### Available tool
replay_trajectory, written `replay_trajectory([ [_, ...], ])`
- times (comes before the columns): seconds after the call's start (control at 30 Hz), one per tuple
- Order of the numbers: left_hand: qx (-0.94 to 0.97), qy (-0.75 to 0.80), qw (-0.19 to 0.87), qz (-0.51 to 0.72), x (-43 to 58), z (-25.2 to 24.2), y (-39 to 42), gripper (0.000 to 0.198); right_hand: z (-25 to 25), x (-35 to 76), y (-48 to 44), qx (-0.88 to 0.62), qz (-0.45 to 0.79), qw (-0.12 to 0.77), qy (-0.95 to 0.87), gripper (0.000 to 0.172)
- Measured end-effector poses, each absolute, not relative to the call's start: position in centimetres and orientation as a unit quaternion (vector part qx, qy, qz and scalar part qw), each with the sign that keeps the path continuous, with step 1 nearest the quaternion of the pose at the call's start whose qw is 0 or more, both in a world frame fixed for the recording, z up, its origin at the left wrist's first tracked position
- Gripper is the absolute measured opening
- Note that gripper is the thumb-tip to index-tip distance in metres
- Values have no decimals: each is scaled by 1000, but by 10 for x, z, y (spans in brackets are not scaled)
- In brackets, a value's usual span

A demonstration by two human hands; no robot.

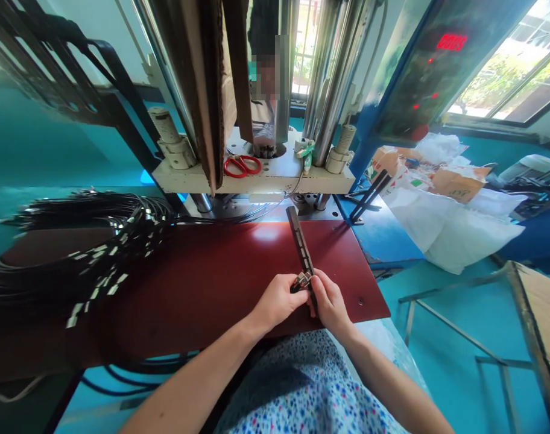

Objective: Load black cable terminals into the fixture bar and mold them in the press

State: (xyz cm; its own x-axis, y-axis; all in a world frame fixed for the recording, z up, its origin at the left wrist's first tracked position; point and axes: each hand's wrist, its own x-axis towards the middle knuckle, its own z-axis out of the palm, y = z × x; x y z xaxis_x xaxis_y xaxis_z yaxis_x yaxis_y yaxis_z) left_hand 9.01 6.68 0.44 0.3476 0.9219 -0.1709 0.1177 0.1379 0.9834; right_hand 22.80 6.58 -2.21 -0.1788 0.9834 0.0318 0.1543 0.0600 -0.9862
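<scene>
1. The left hand [278, 299] and right hand [330, 301] meet near the front edge of the dark red bench top [211, 283], right of its middle. Both are curled nearly closed, fingertips pinching a small metal buckle [303, 279] at the near end of a black strap [301, 241].
2. The strap lies flat and runs from the hands straight toward the back edge, ending under the press.
3. Between the hands and the left edge the red surface is bare, smooth and faintly glossy; the right front corner, just beside the right hand, has little room.
4. A thick bundle of black straps with silver tips [89, 253] fans across the left back corner and overhangs the left edge.
5. Behind the back edge stands a press with a cream platen [275, 178] and steel columns; red-handled scissors [242, 165] lie on it.
6. Right of the bench, white plastic bags [451, 229] and cardboard boxes [460, 181] sit heaped on a blue surface, with teal floor below.
</scene>
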Motion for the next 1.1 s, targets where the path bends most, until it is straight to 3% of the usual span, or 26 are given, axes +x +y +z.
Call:
replay_trajectory([
  [0.3, 473, 466, 675, 321, 75, 10, 72, 25, -19, 231, 65, -475, 559, 456, -504, 35],
  [0.53, 565, 509, 551, 345, 85, 1, 72, 14, -22, 231, 66, -448, 595, 447, -495, 43],
  [0.9, 510, 473, 630, 346, 87, 8, 78, 10, -26, 234, 66, -455, 580, 420, -529, 44],
  [1.1, 564, 466, 583, 354, 88, 1, 76, 14, -28, 231, 68, -463, 539, 414, -570, 44],
])
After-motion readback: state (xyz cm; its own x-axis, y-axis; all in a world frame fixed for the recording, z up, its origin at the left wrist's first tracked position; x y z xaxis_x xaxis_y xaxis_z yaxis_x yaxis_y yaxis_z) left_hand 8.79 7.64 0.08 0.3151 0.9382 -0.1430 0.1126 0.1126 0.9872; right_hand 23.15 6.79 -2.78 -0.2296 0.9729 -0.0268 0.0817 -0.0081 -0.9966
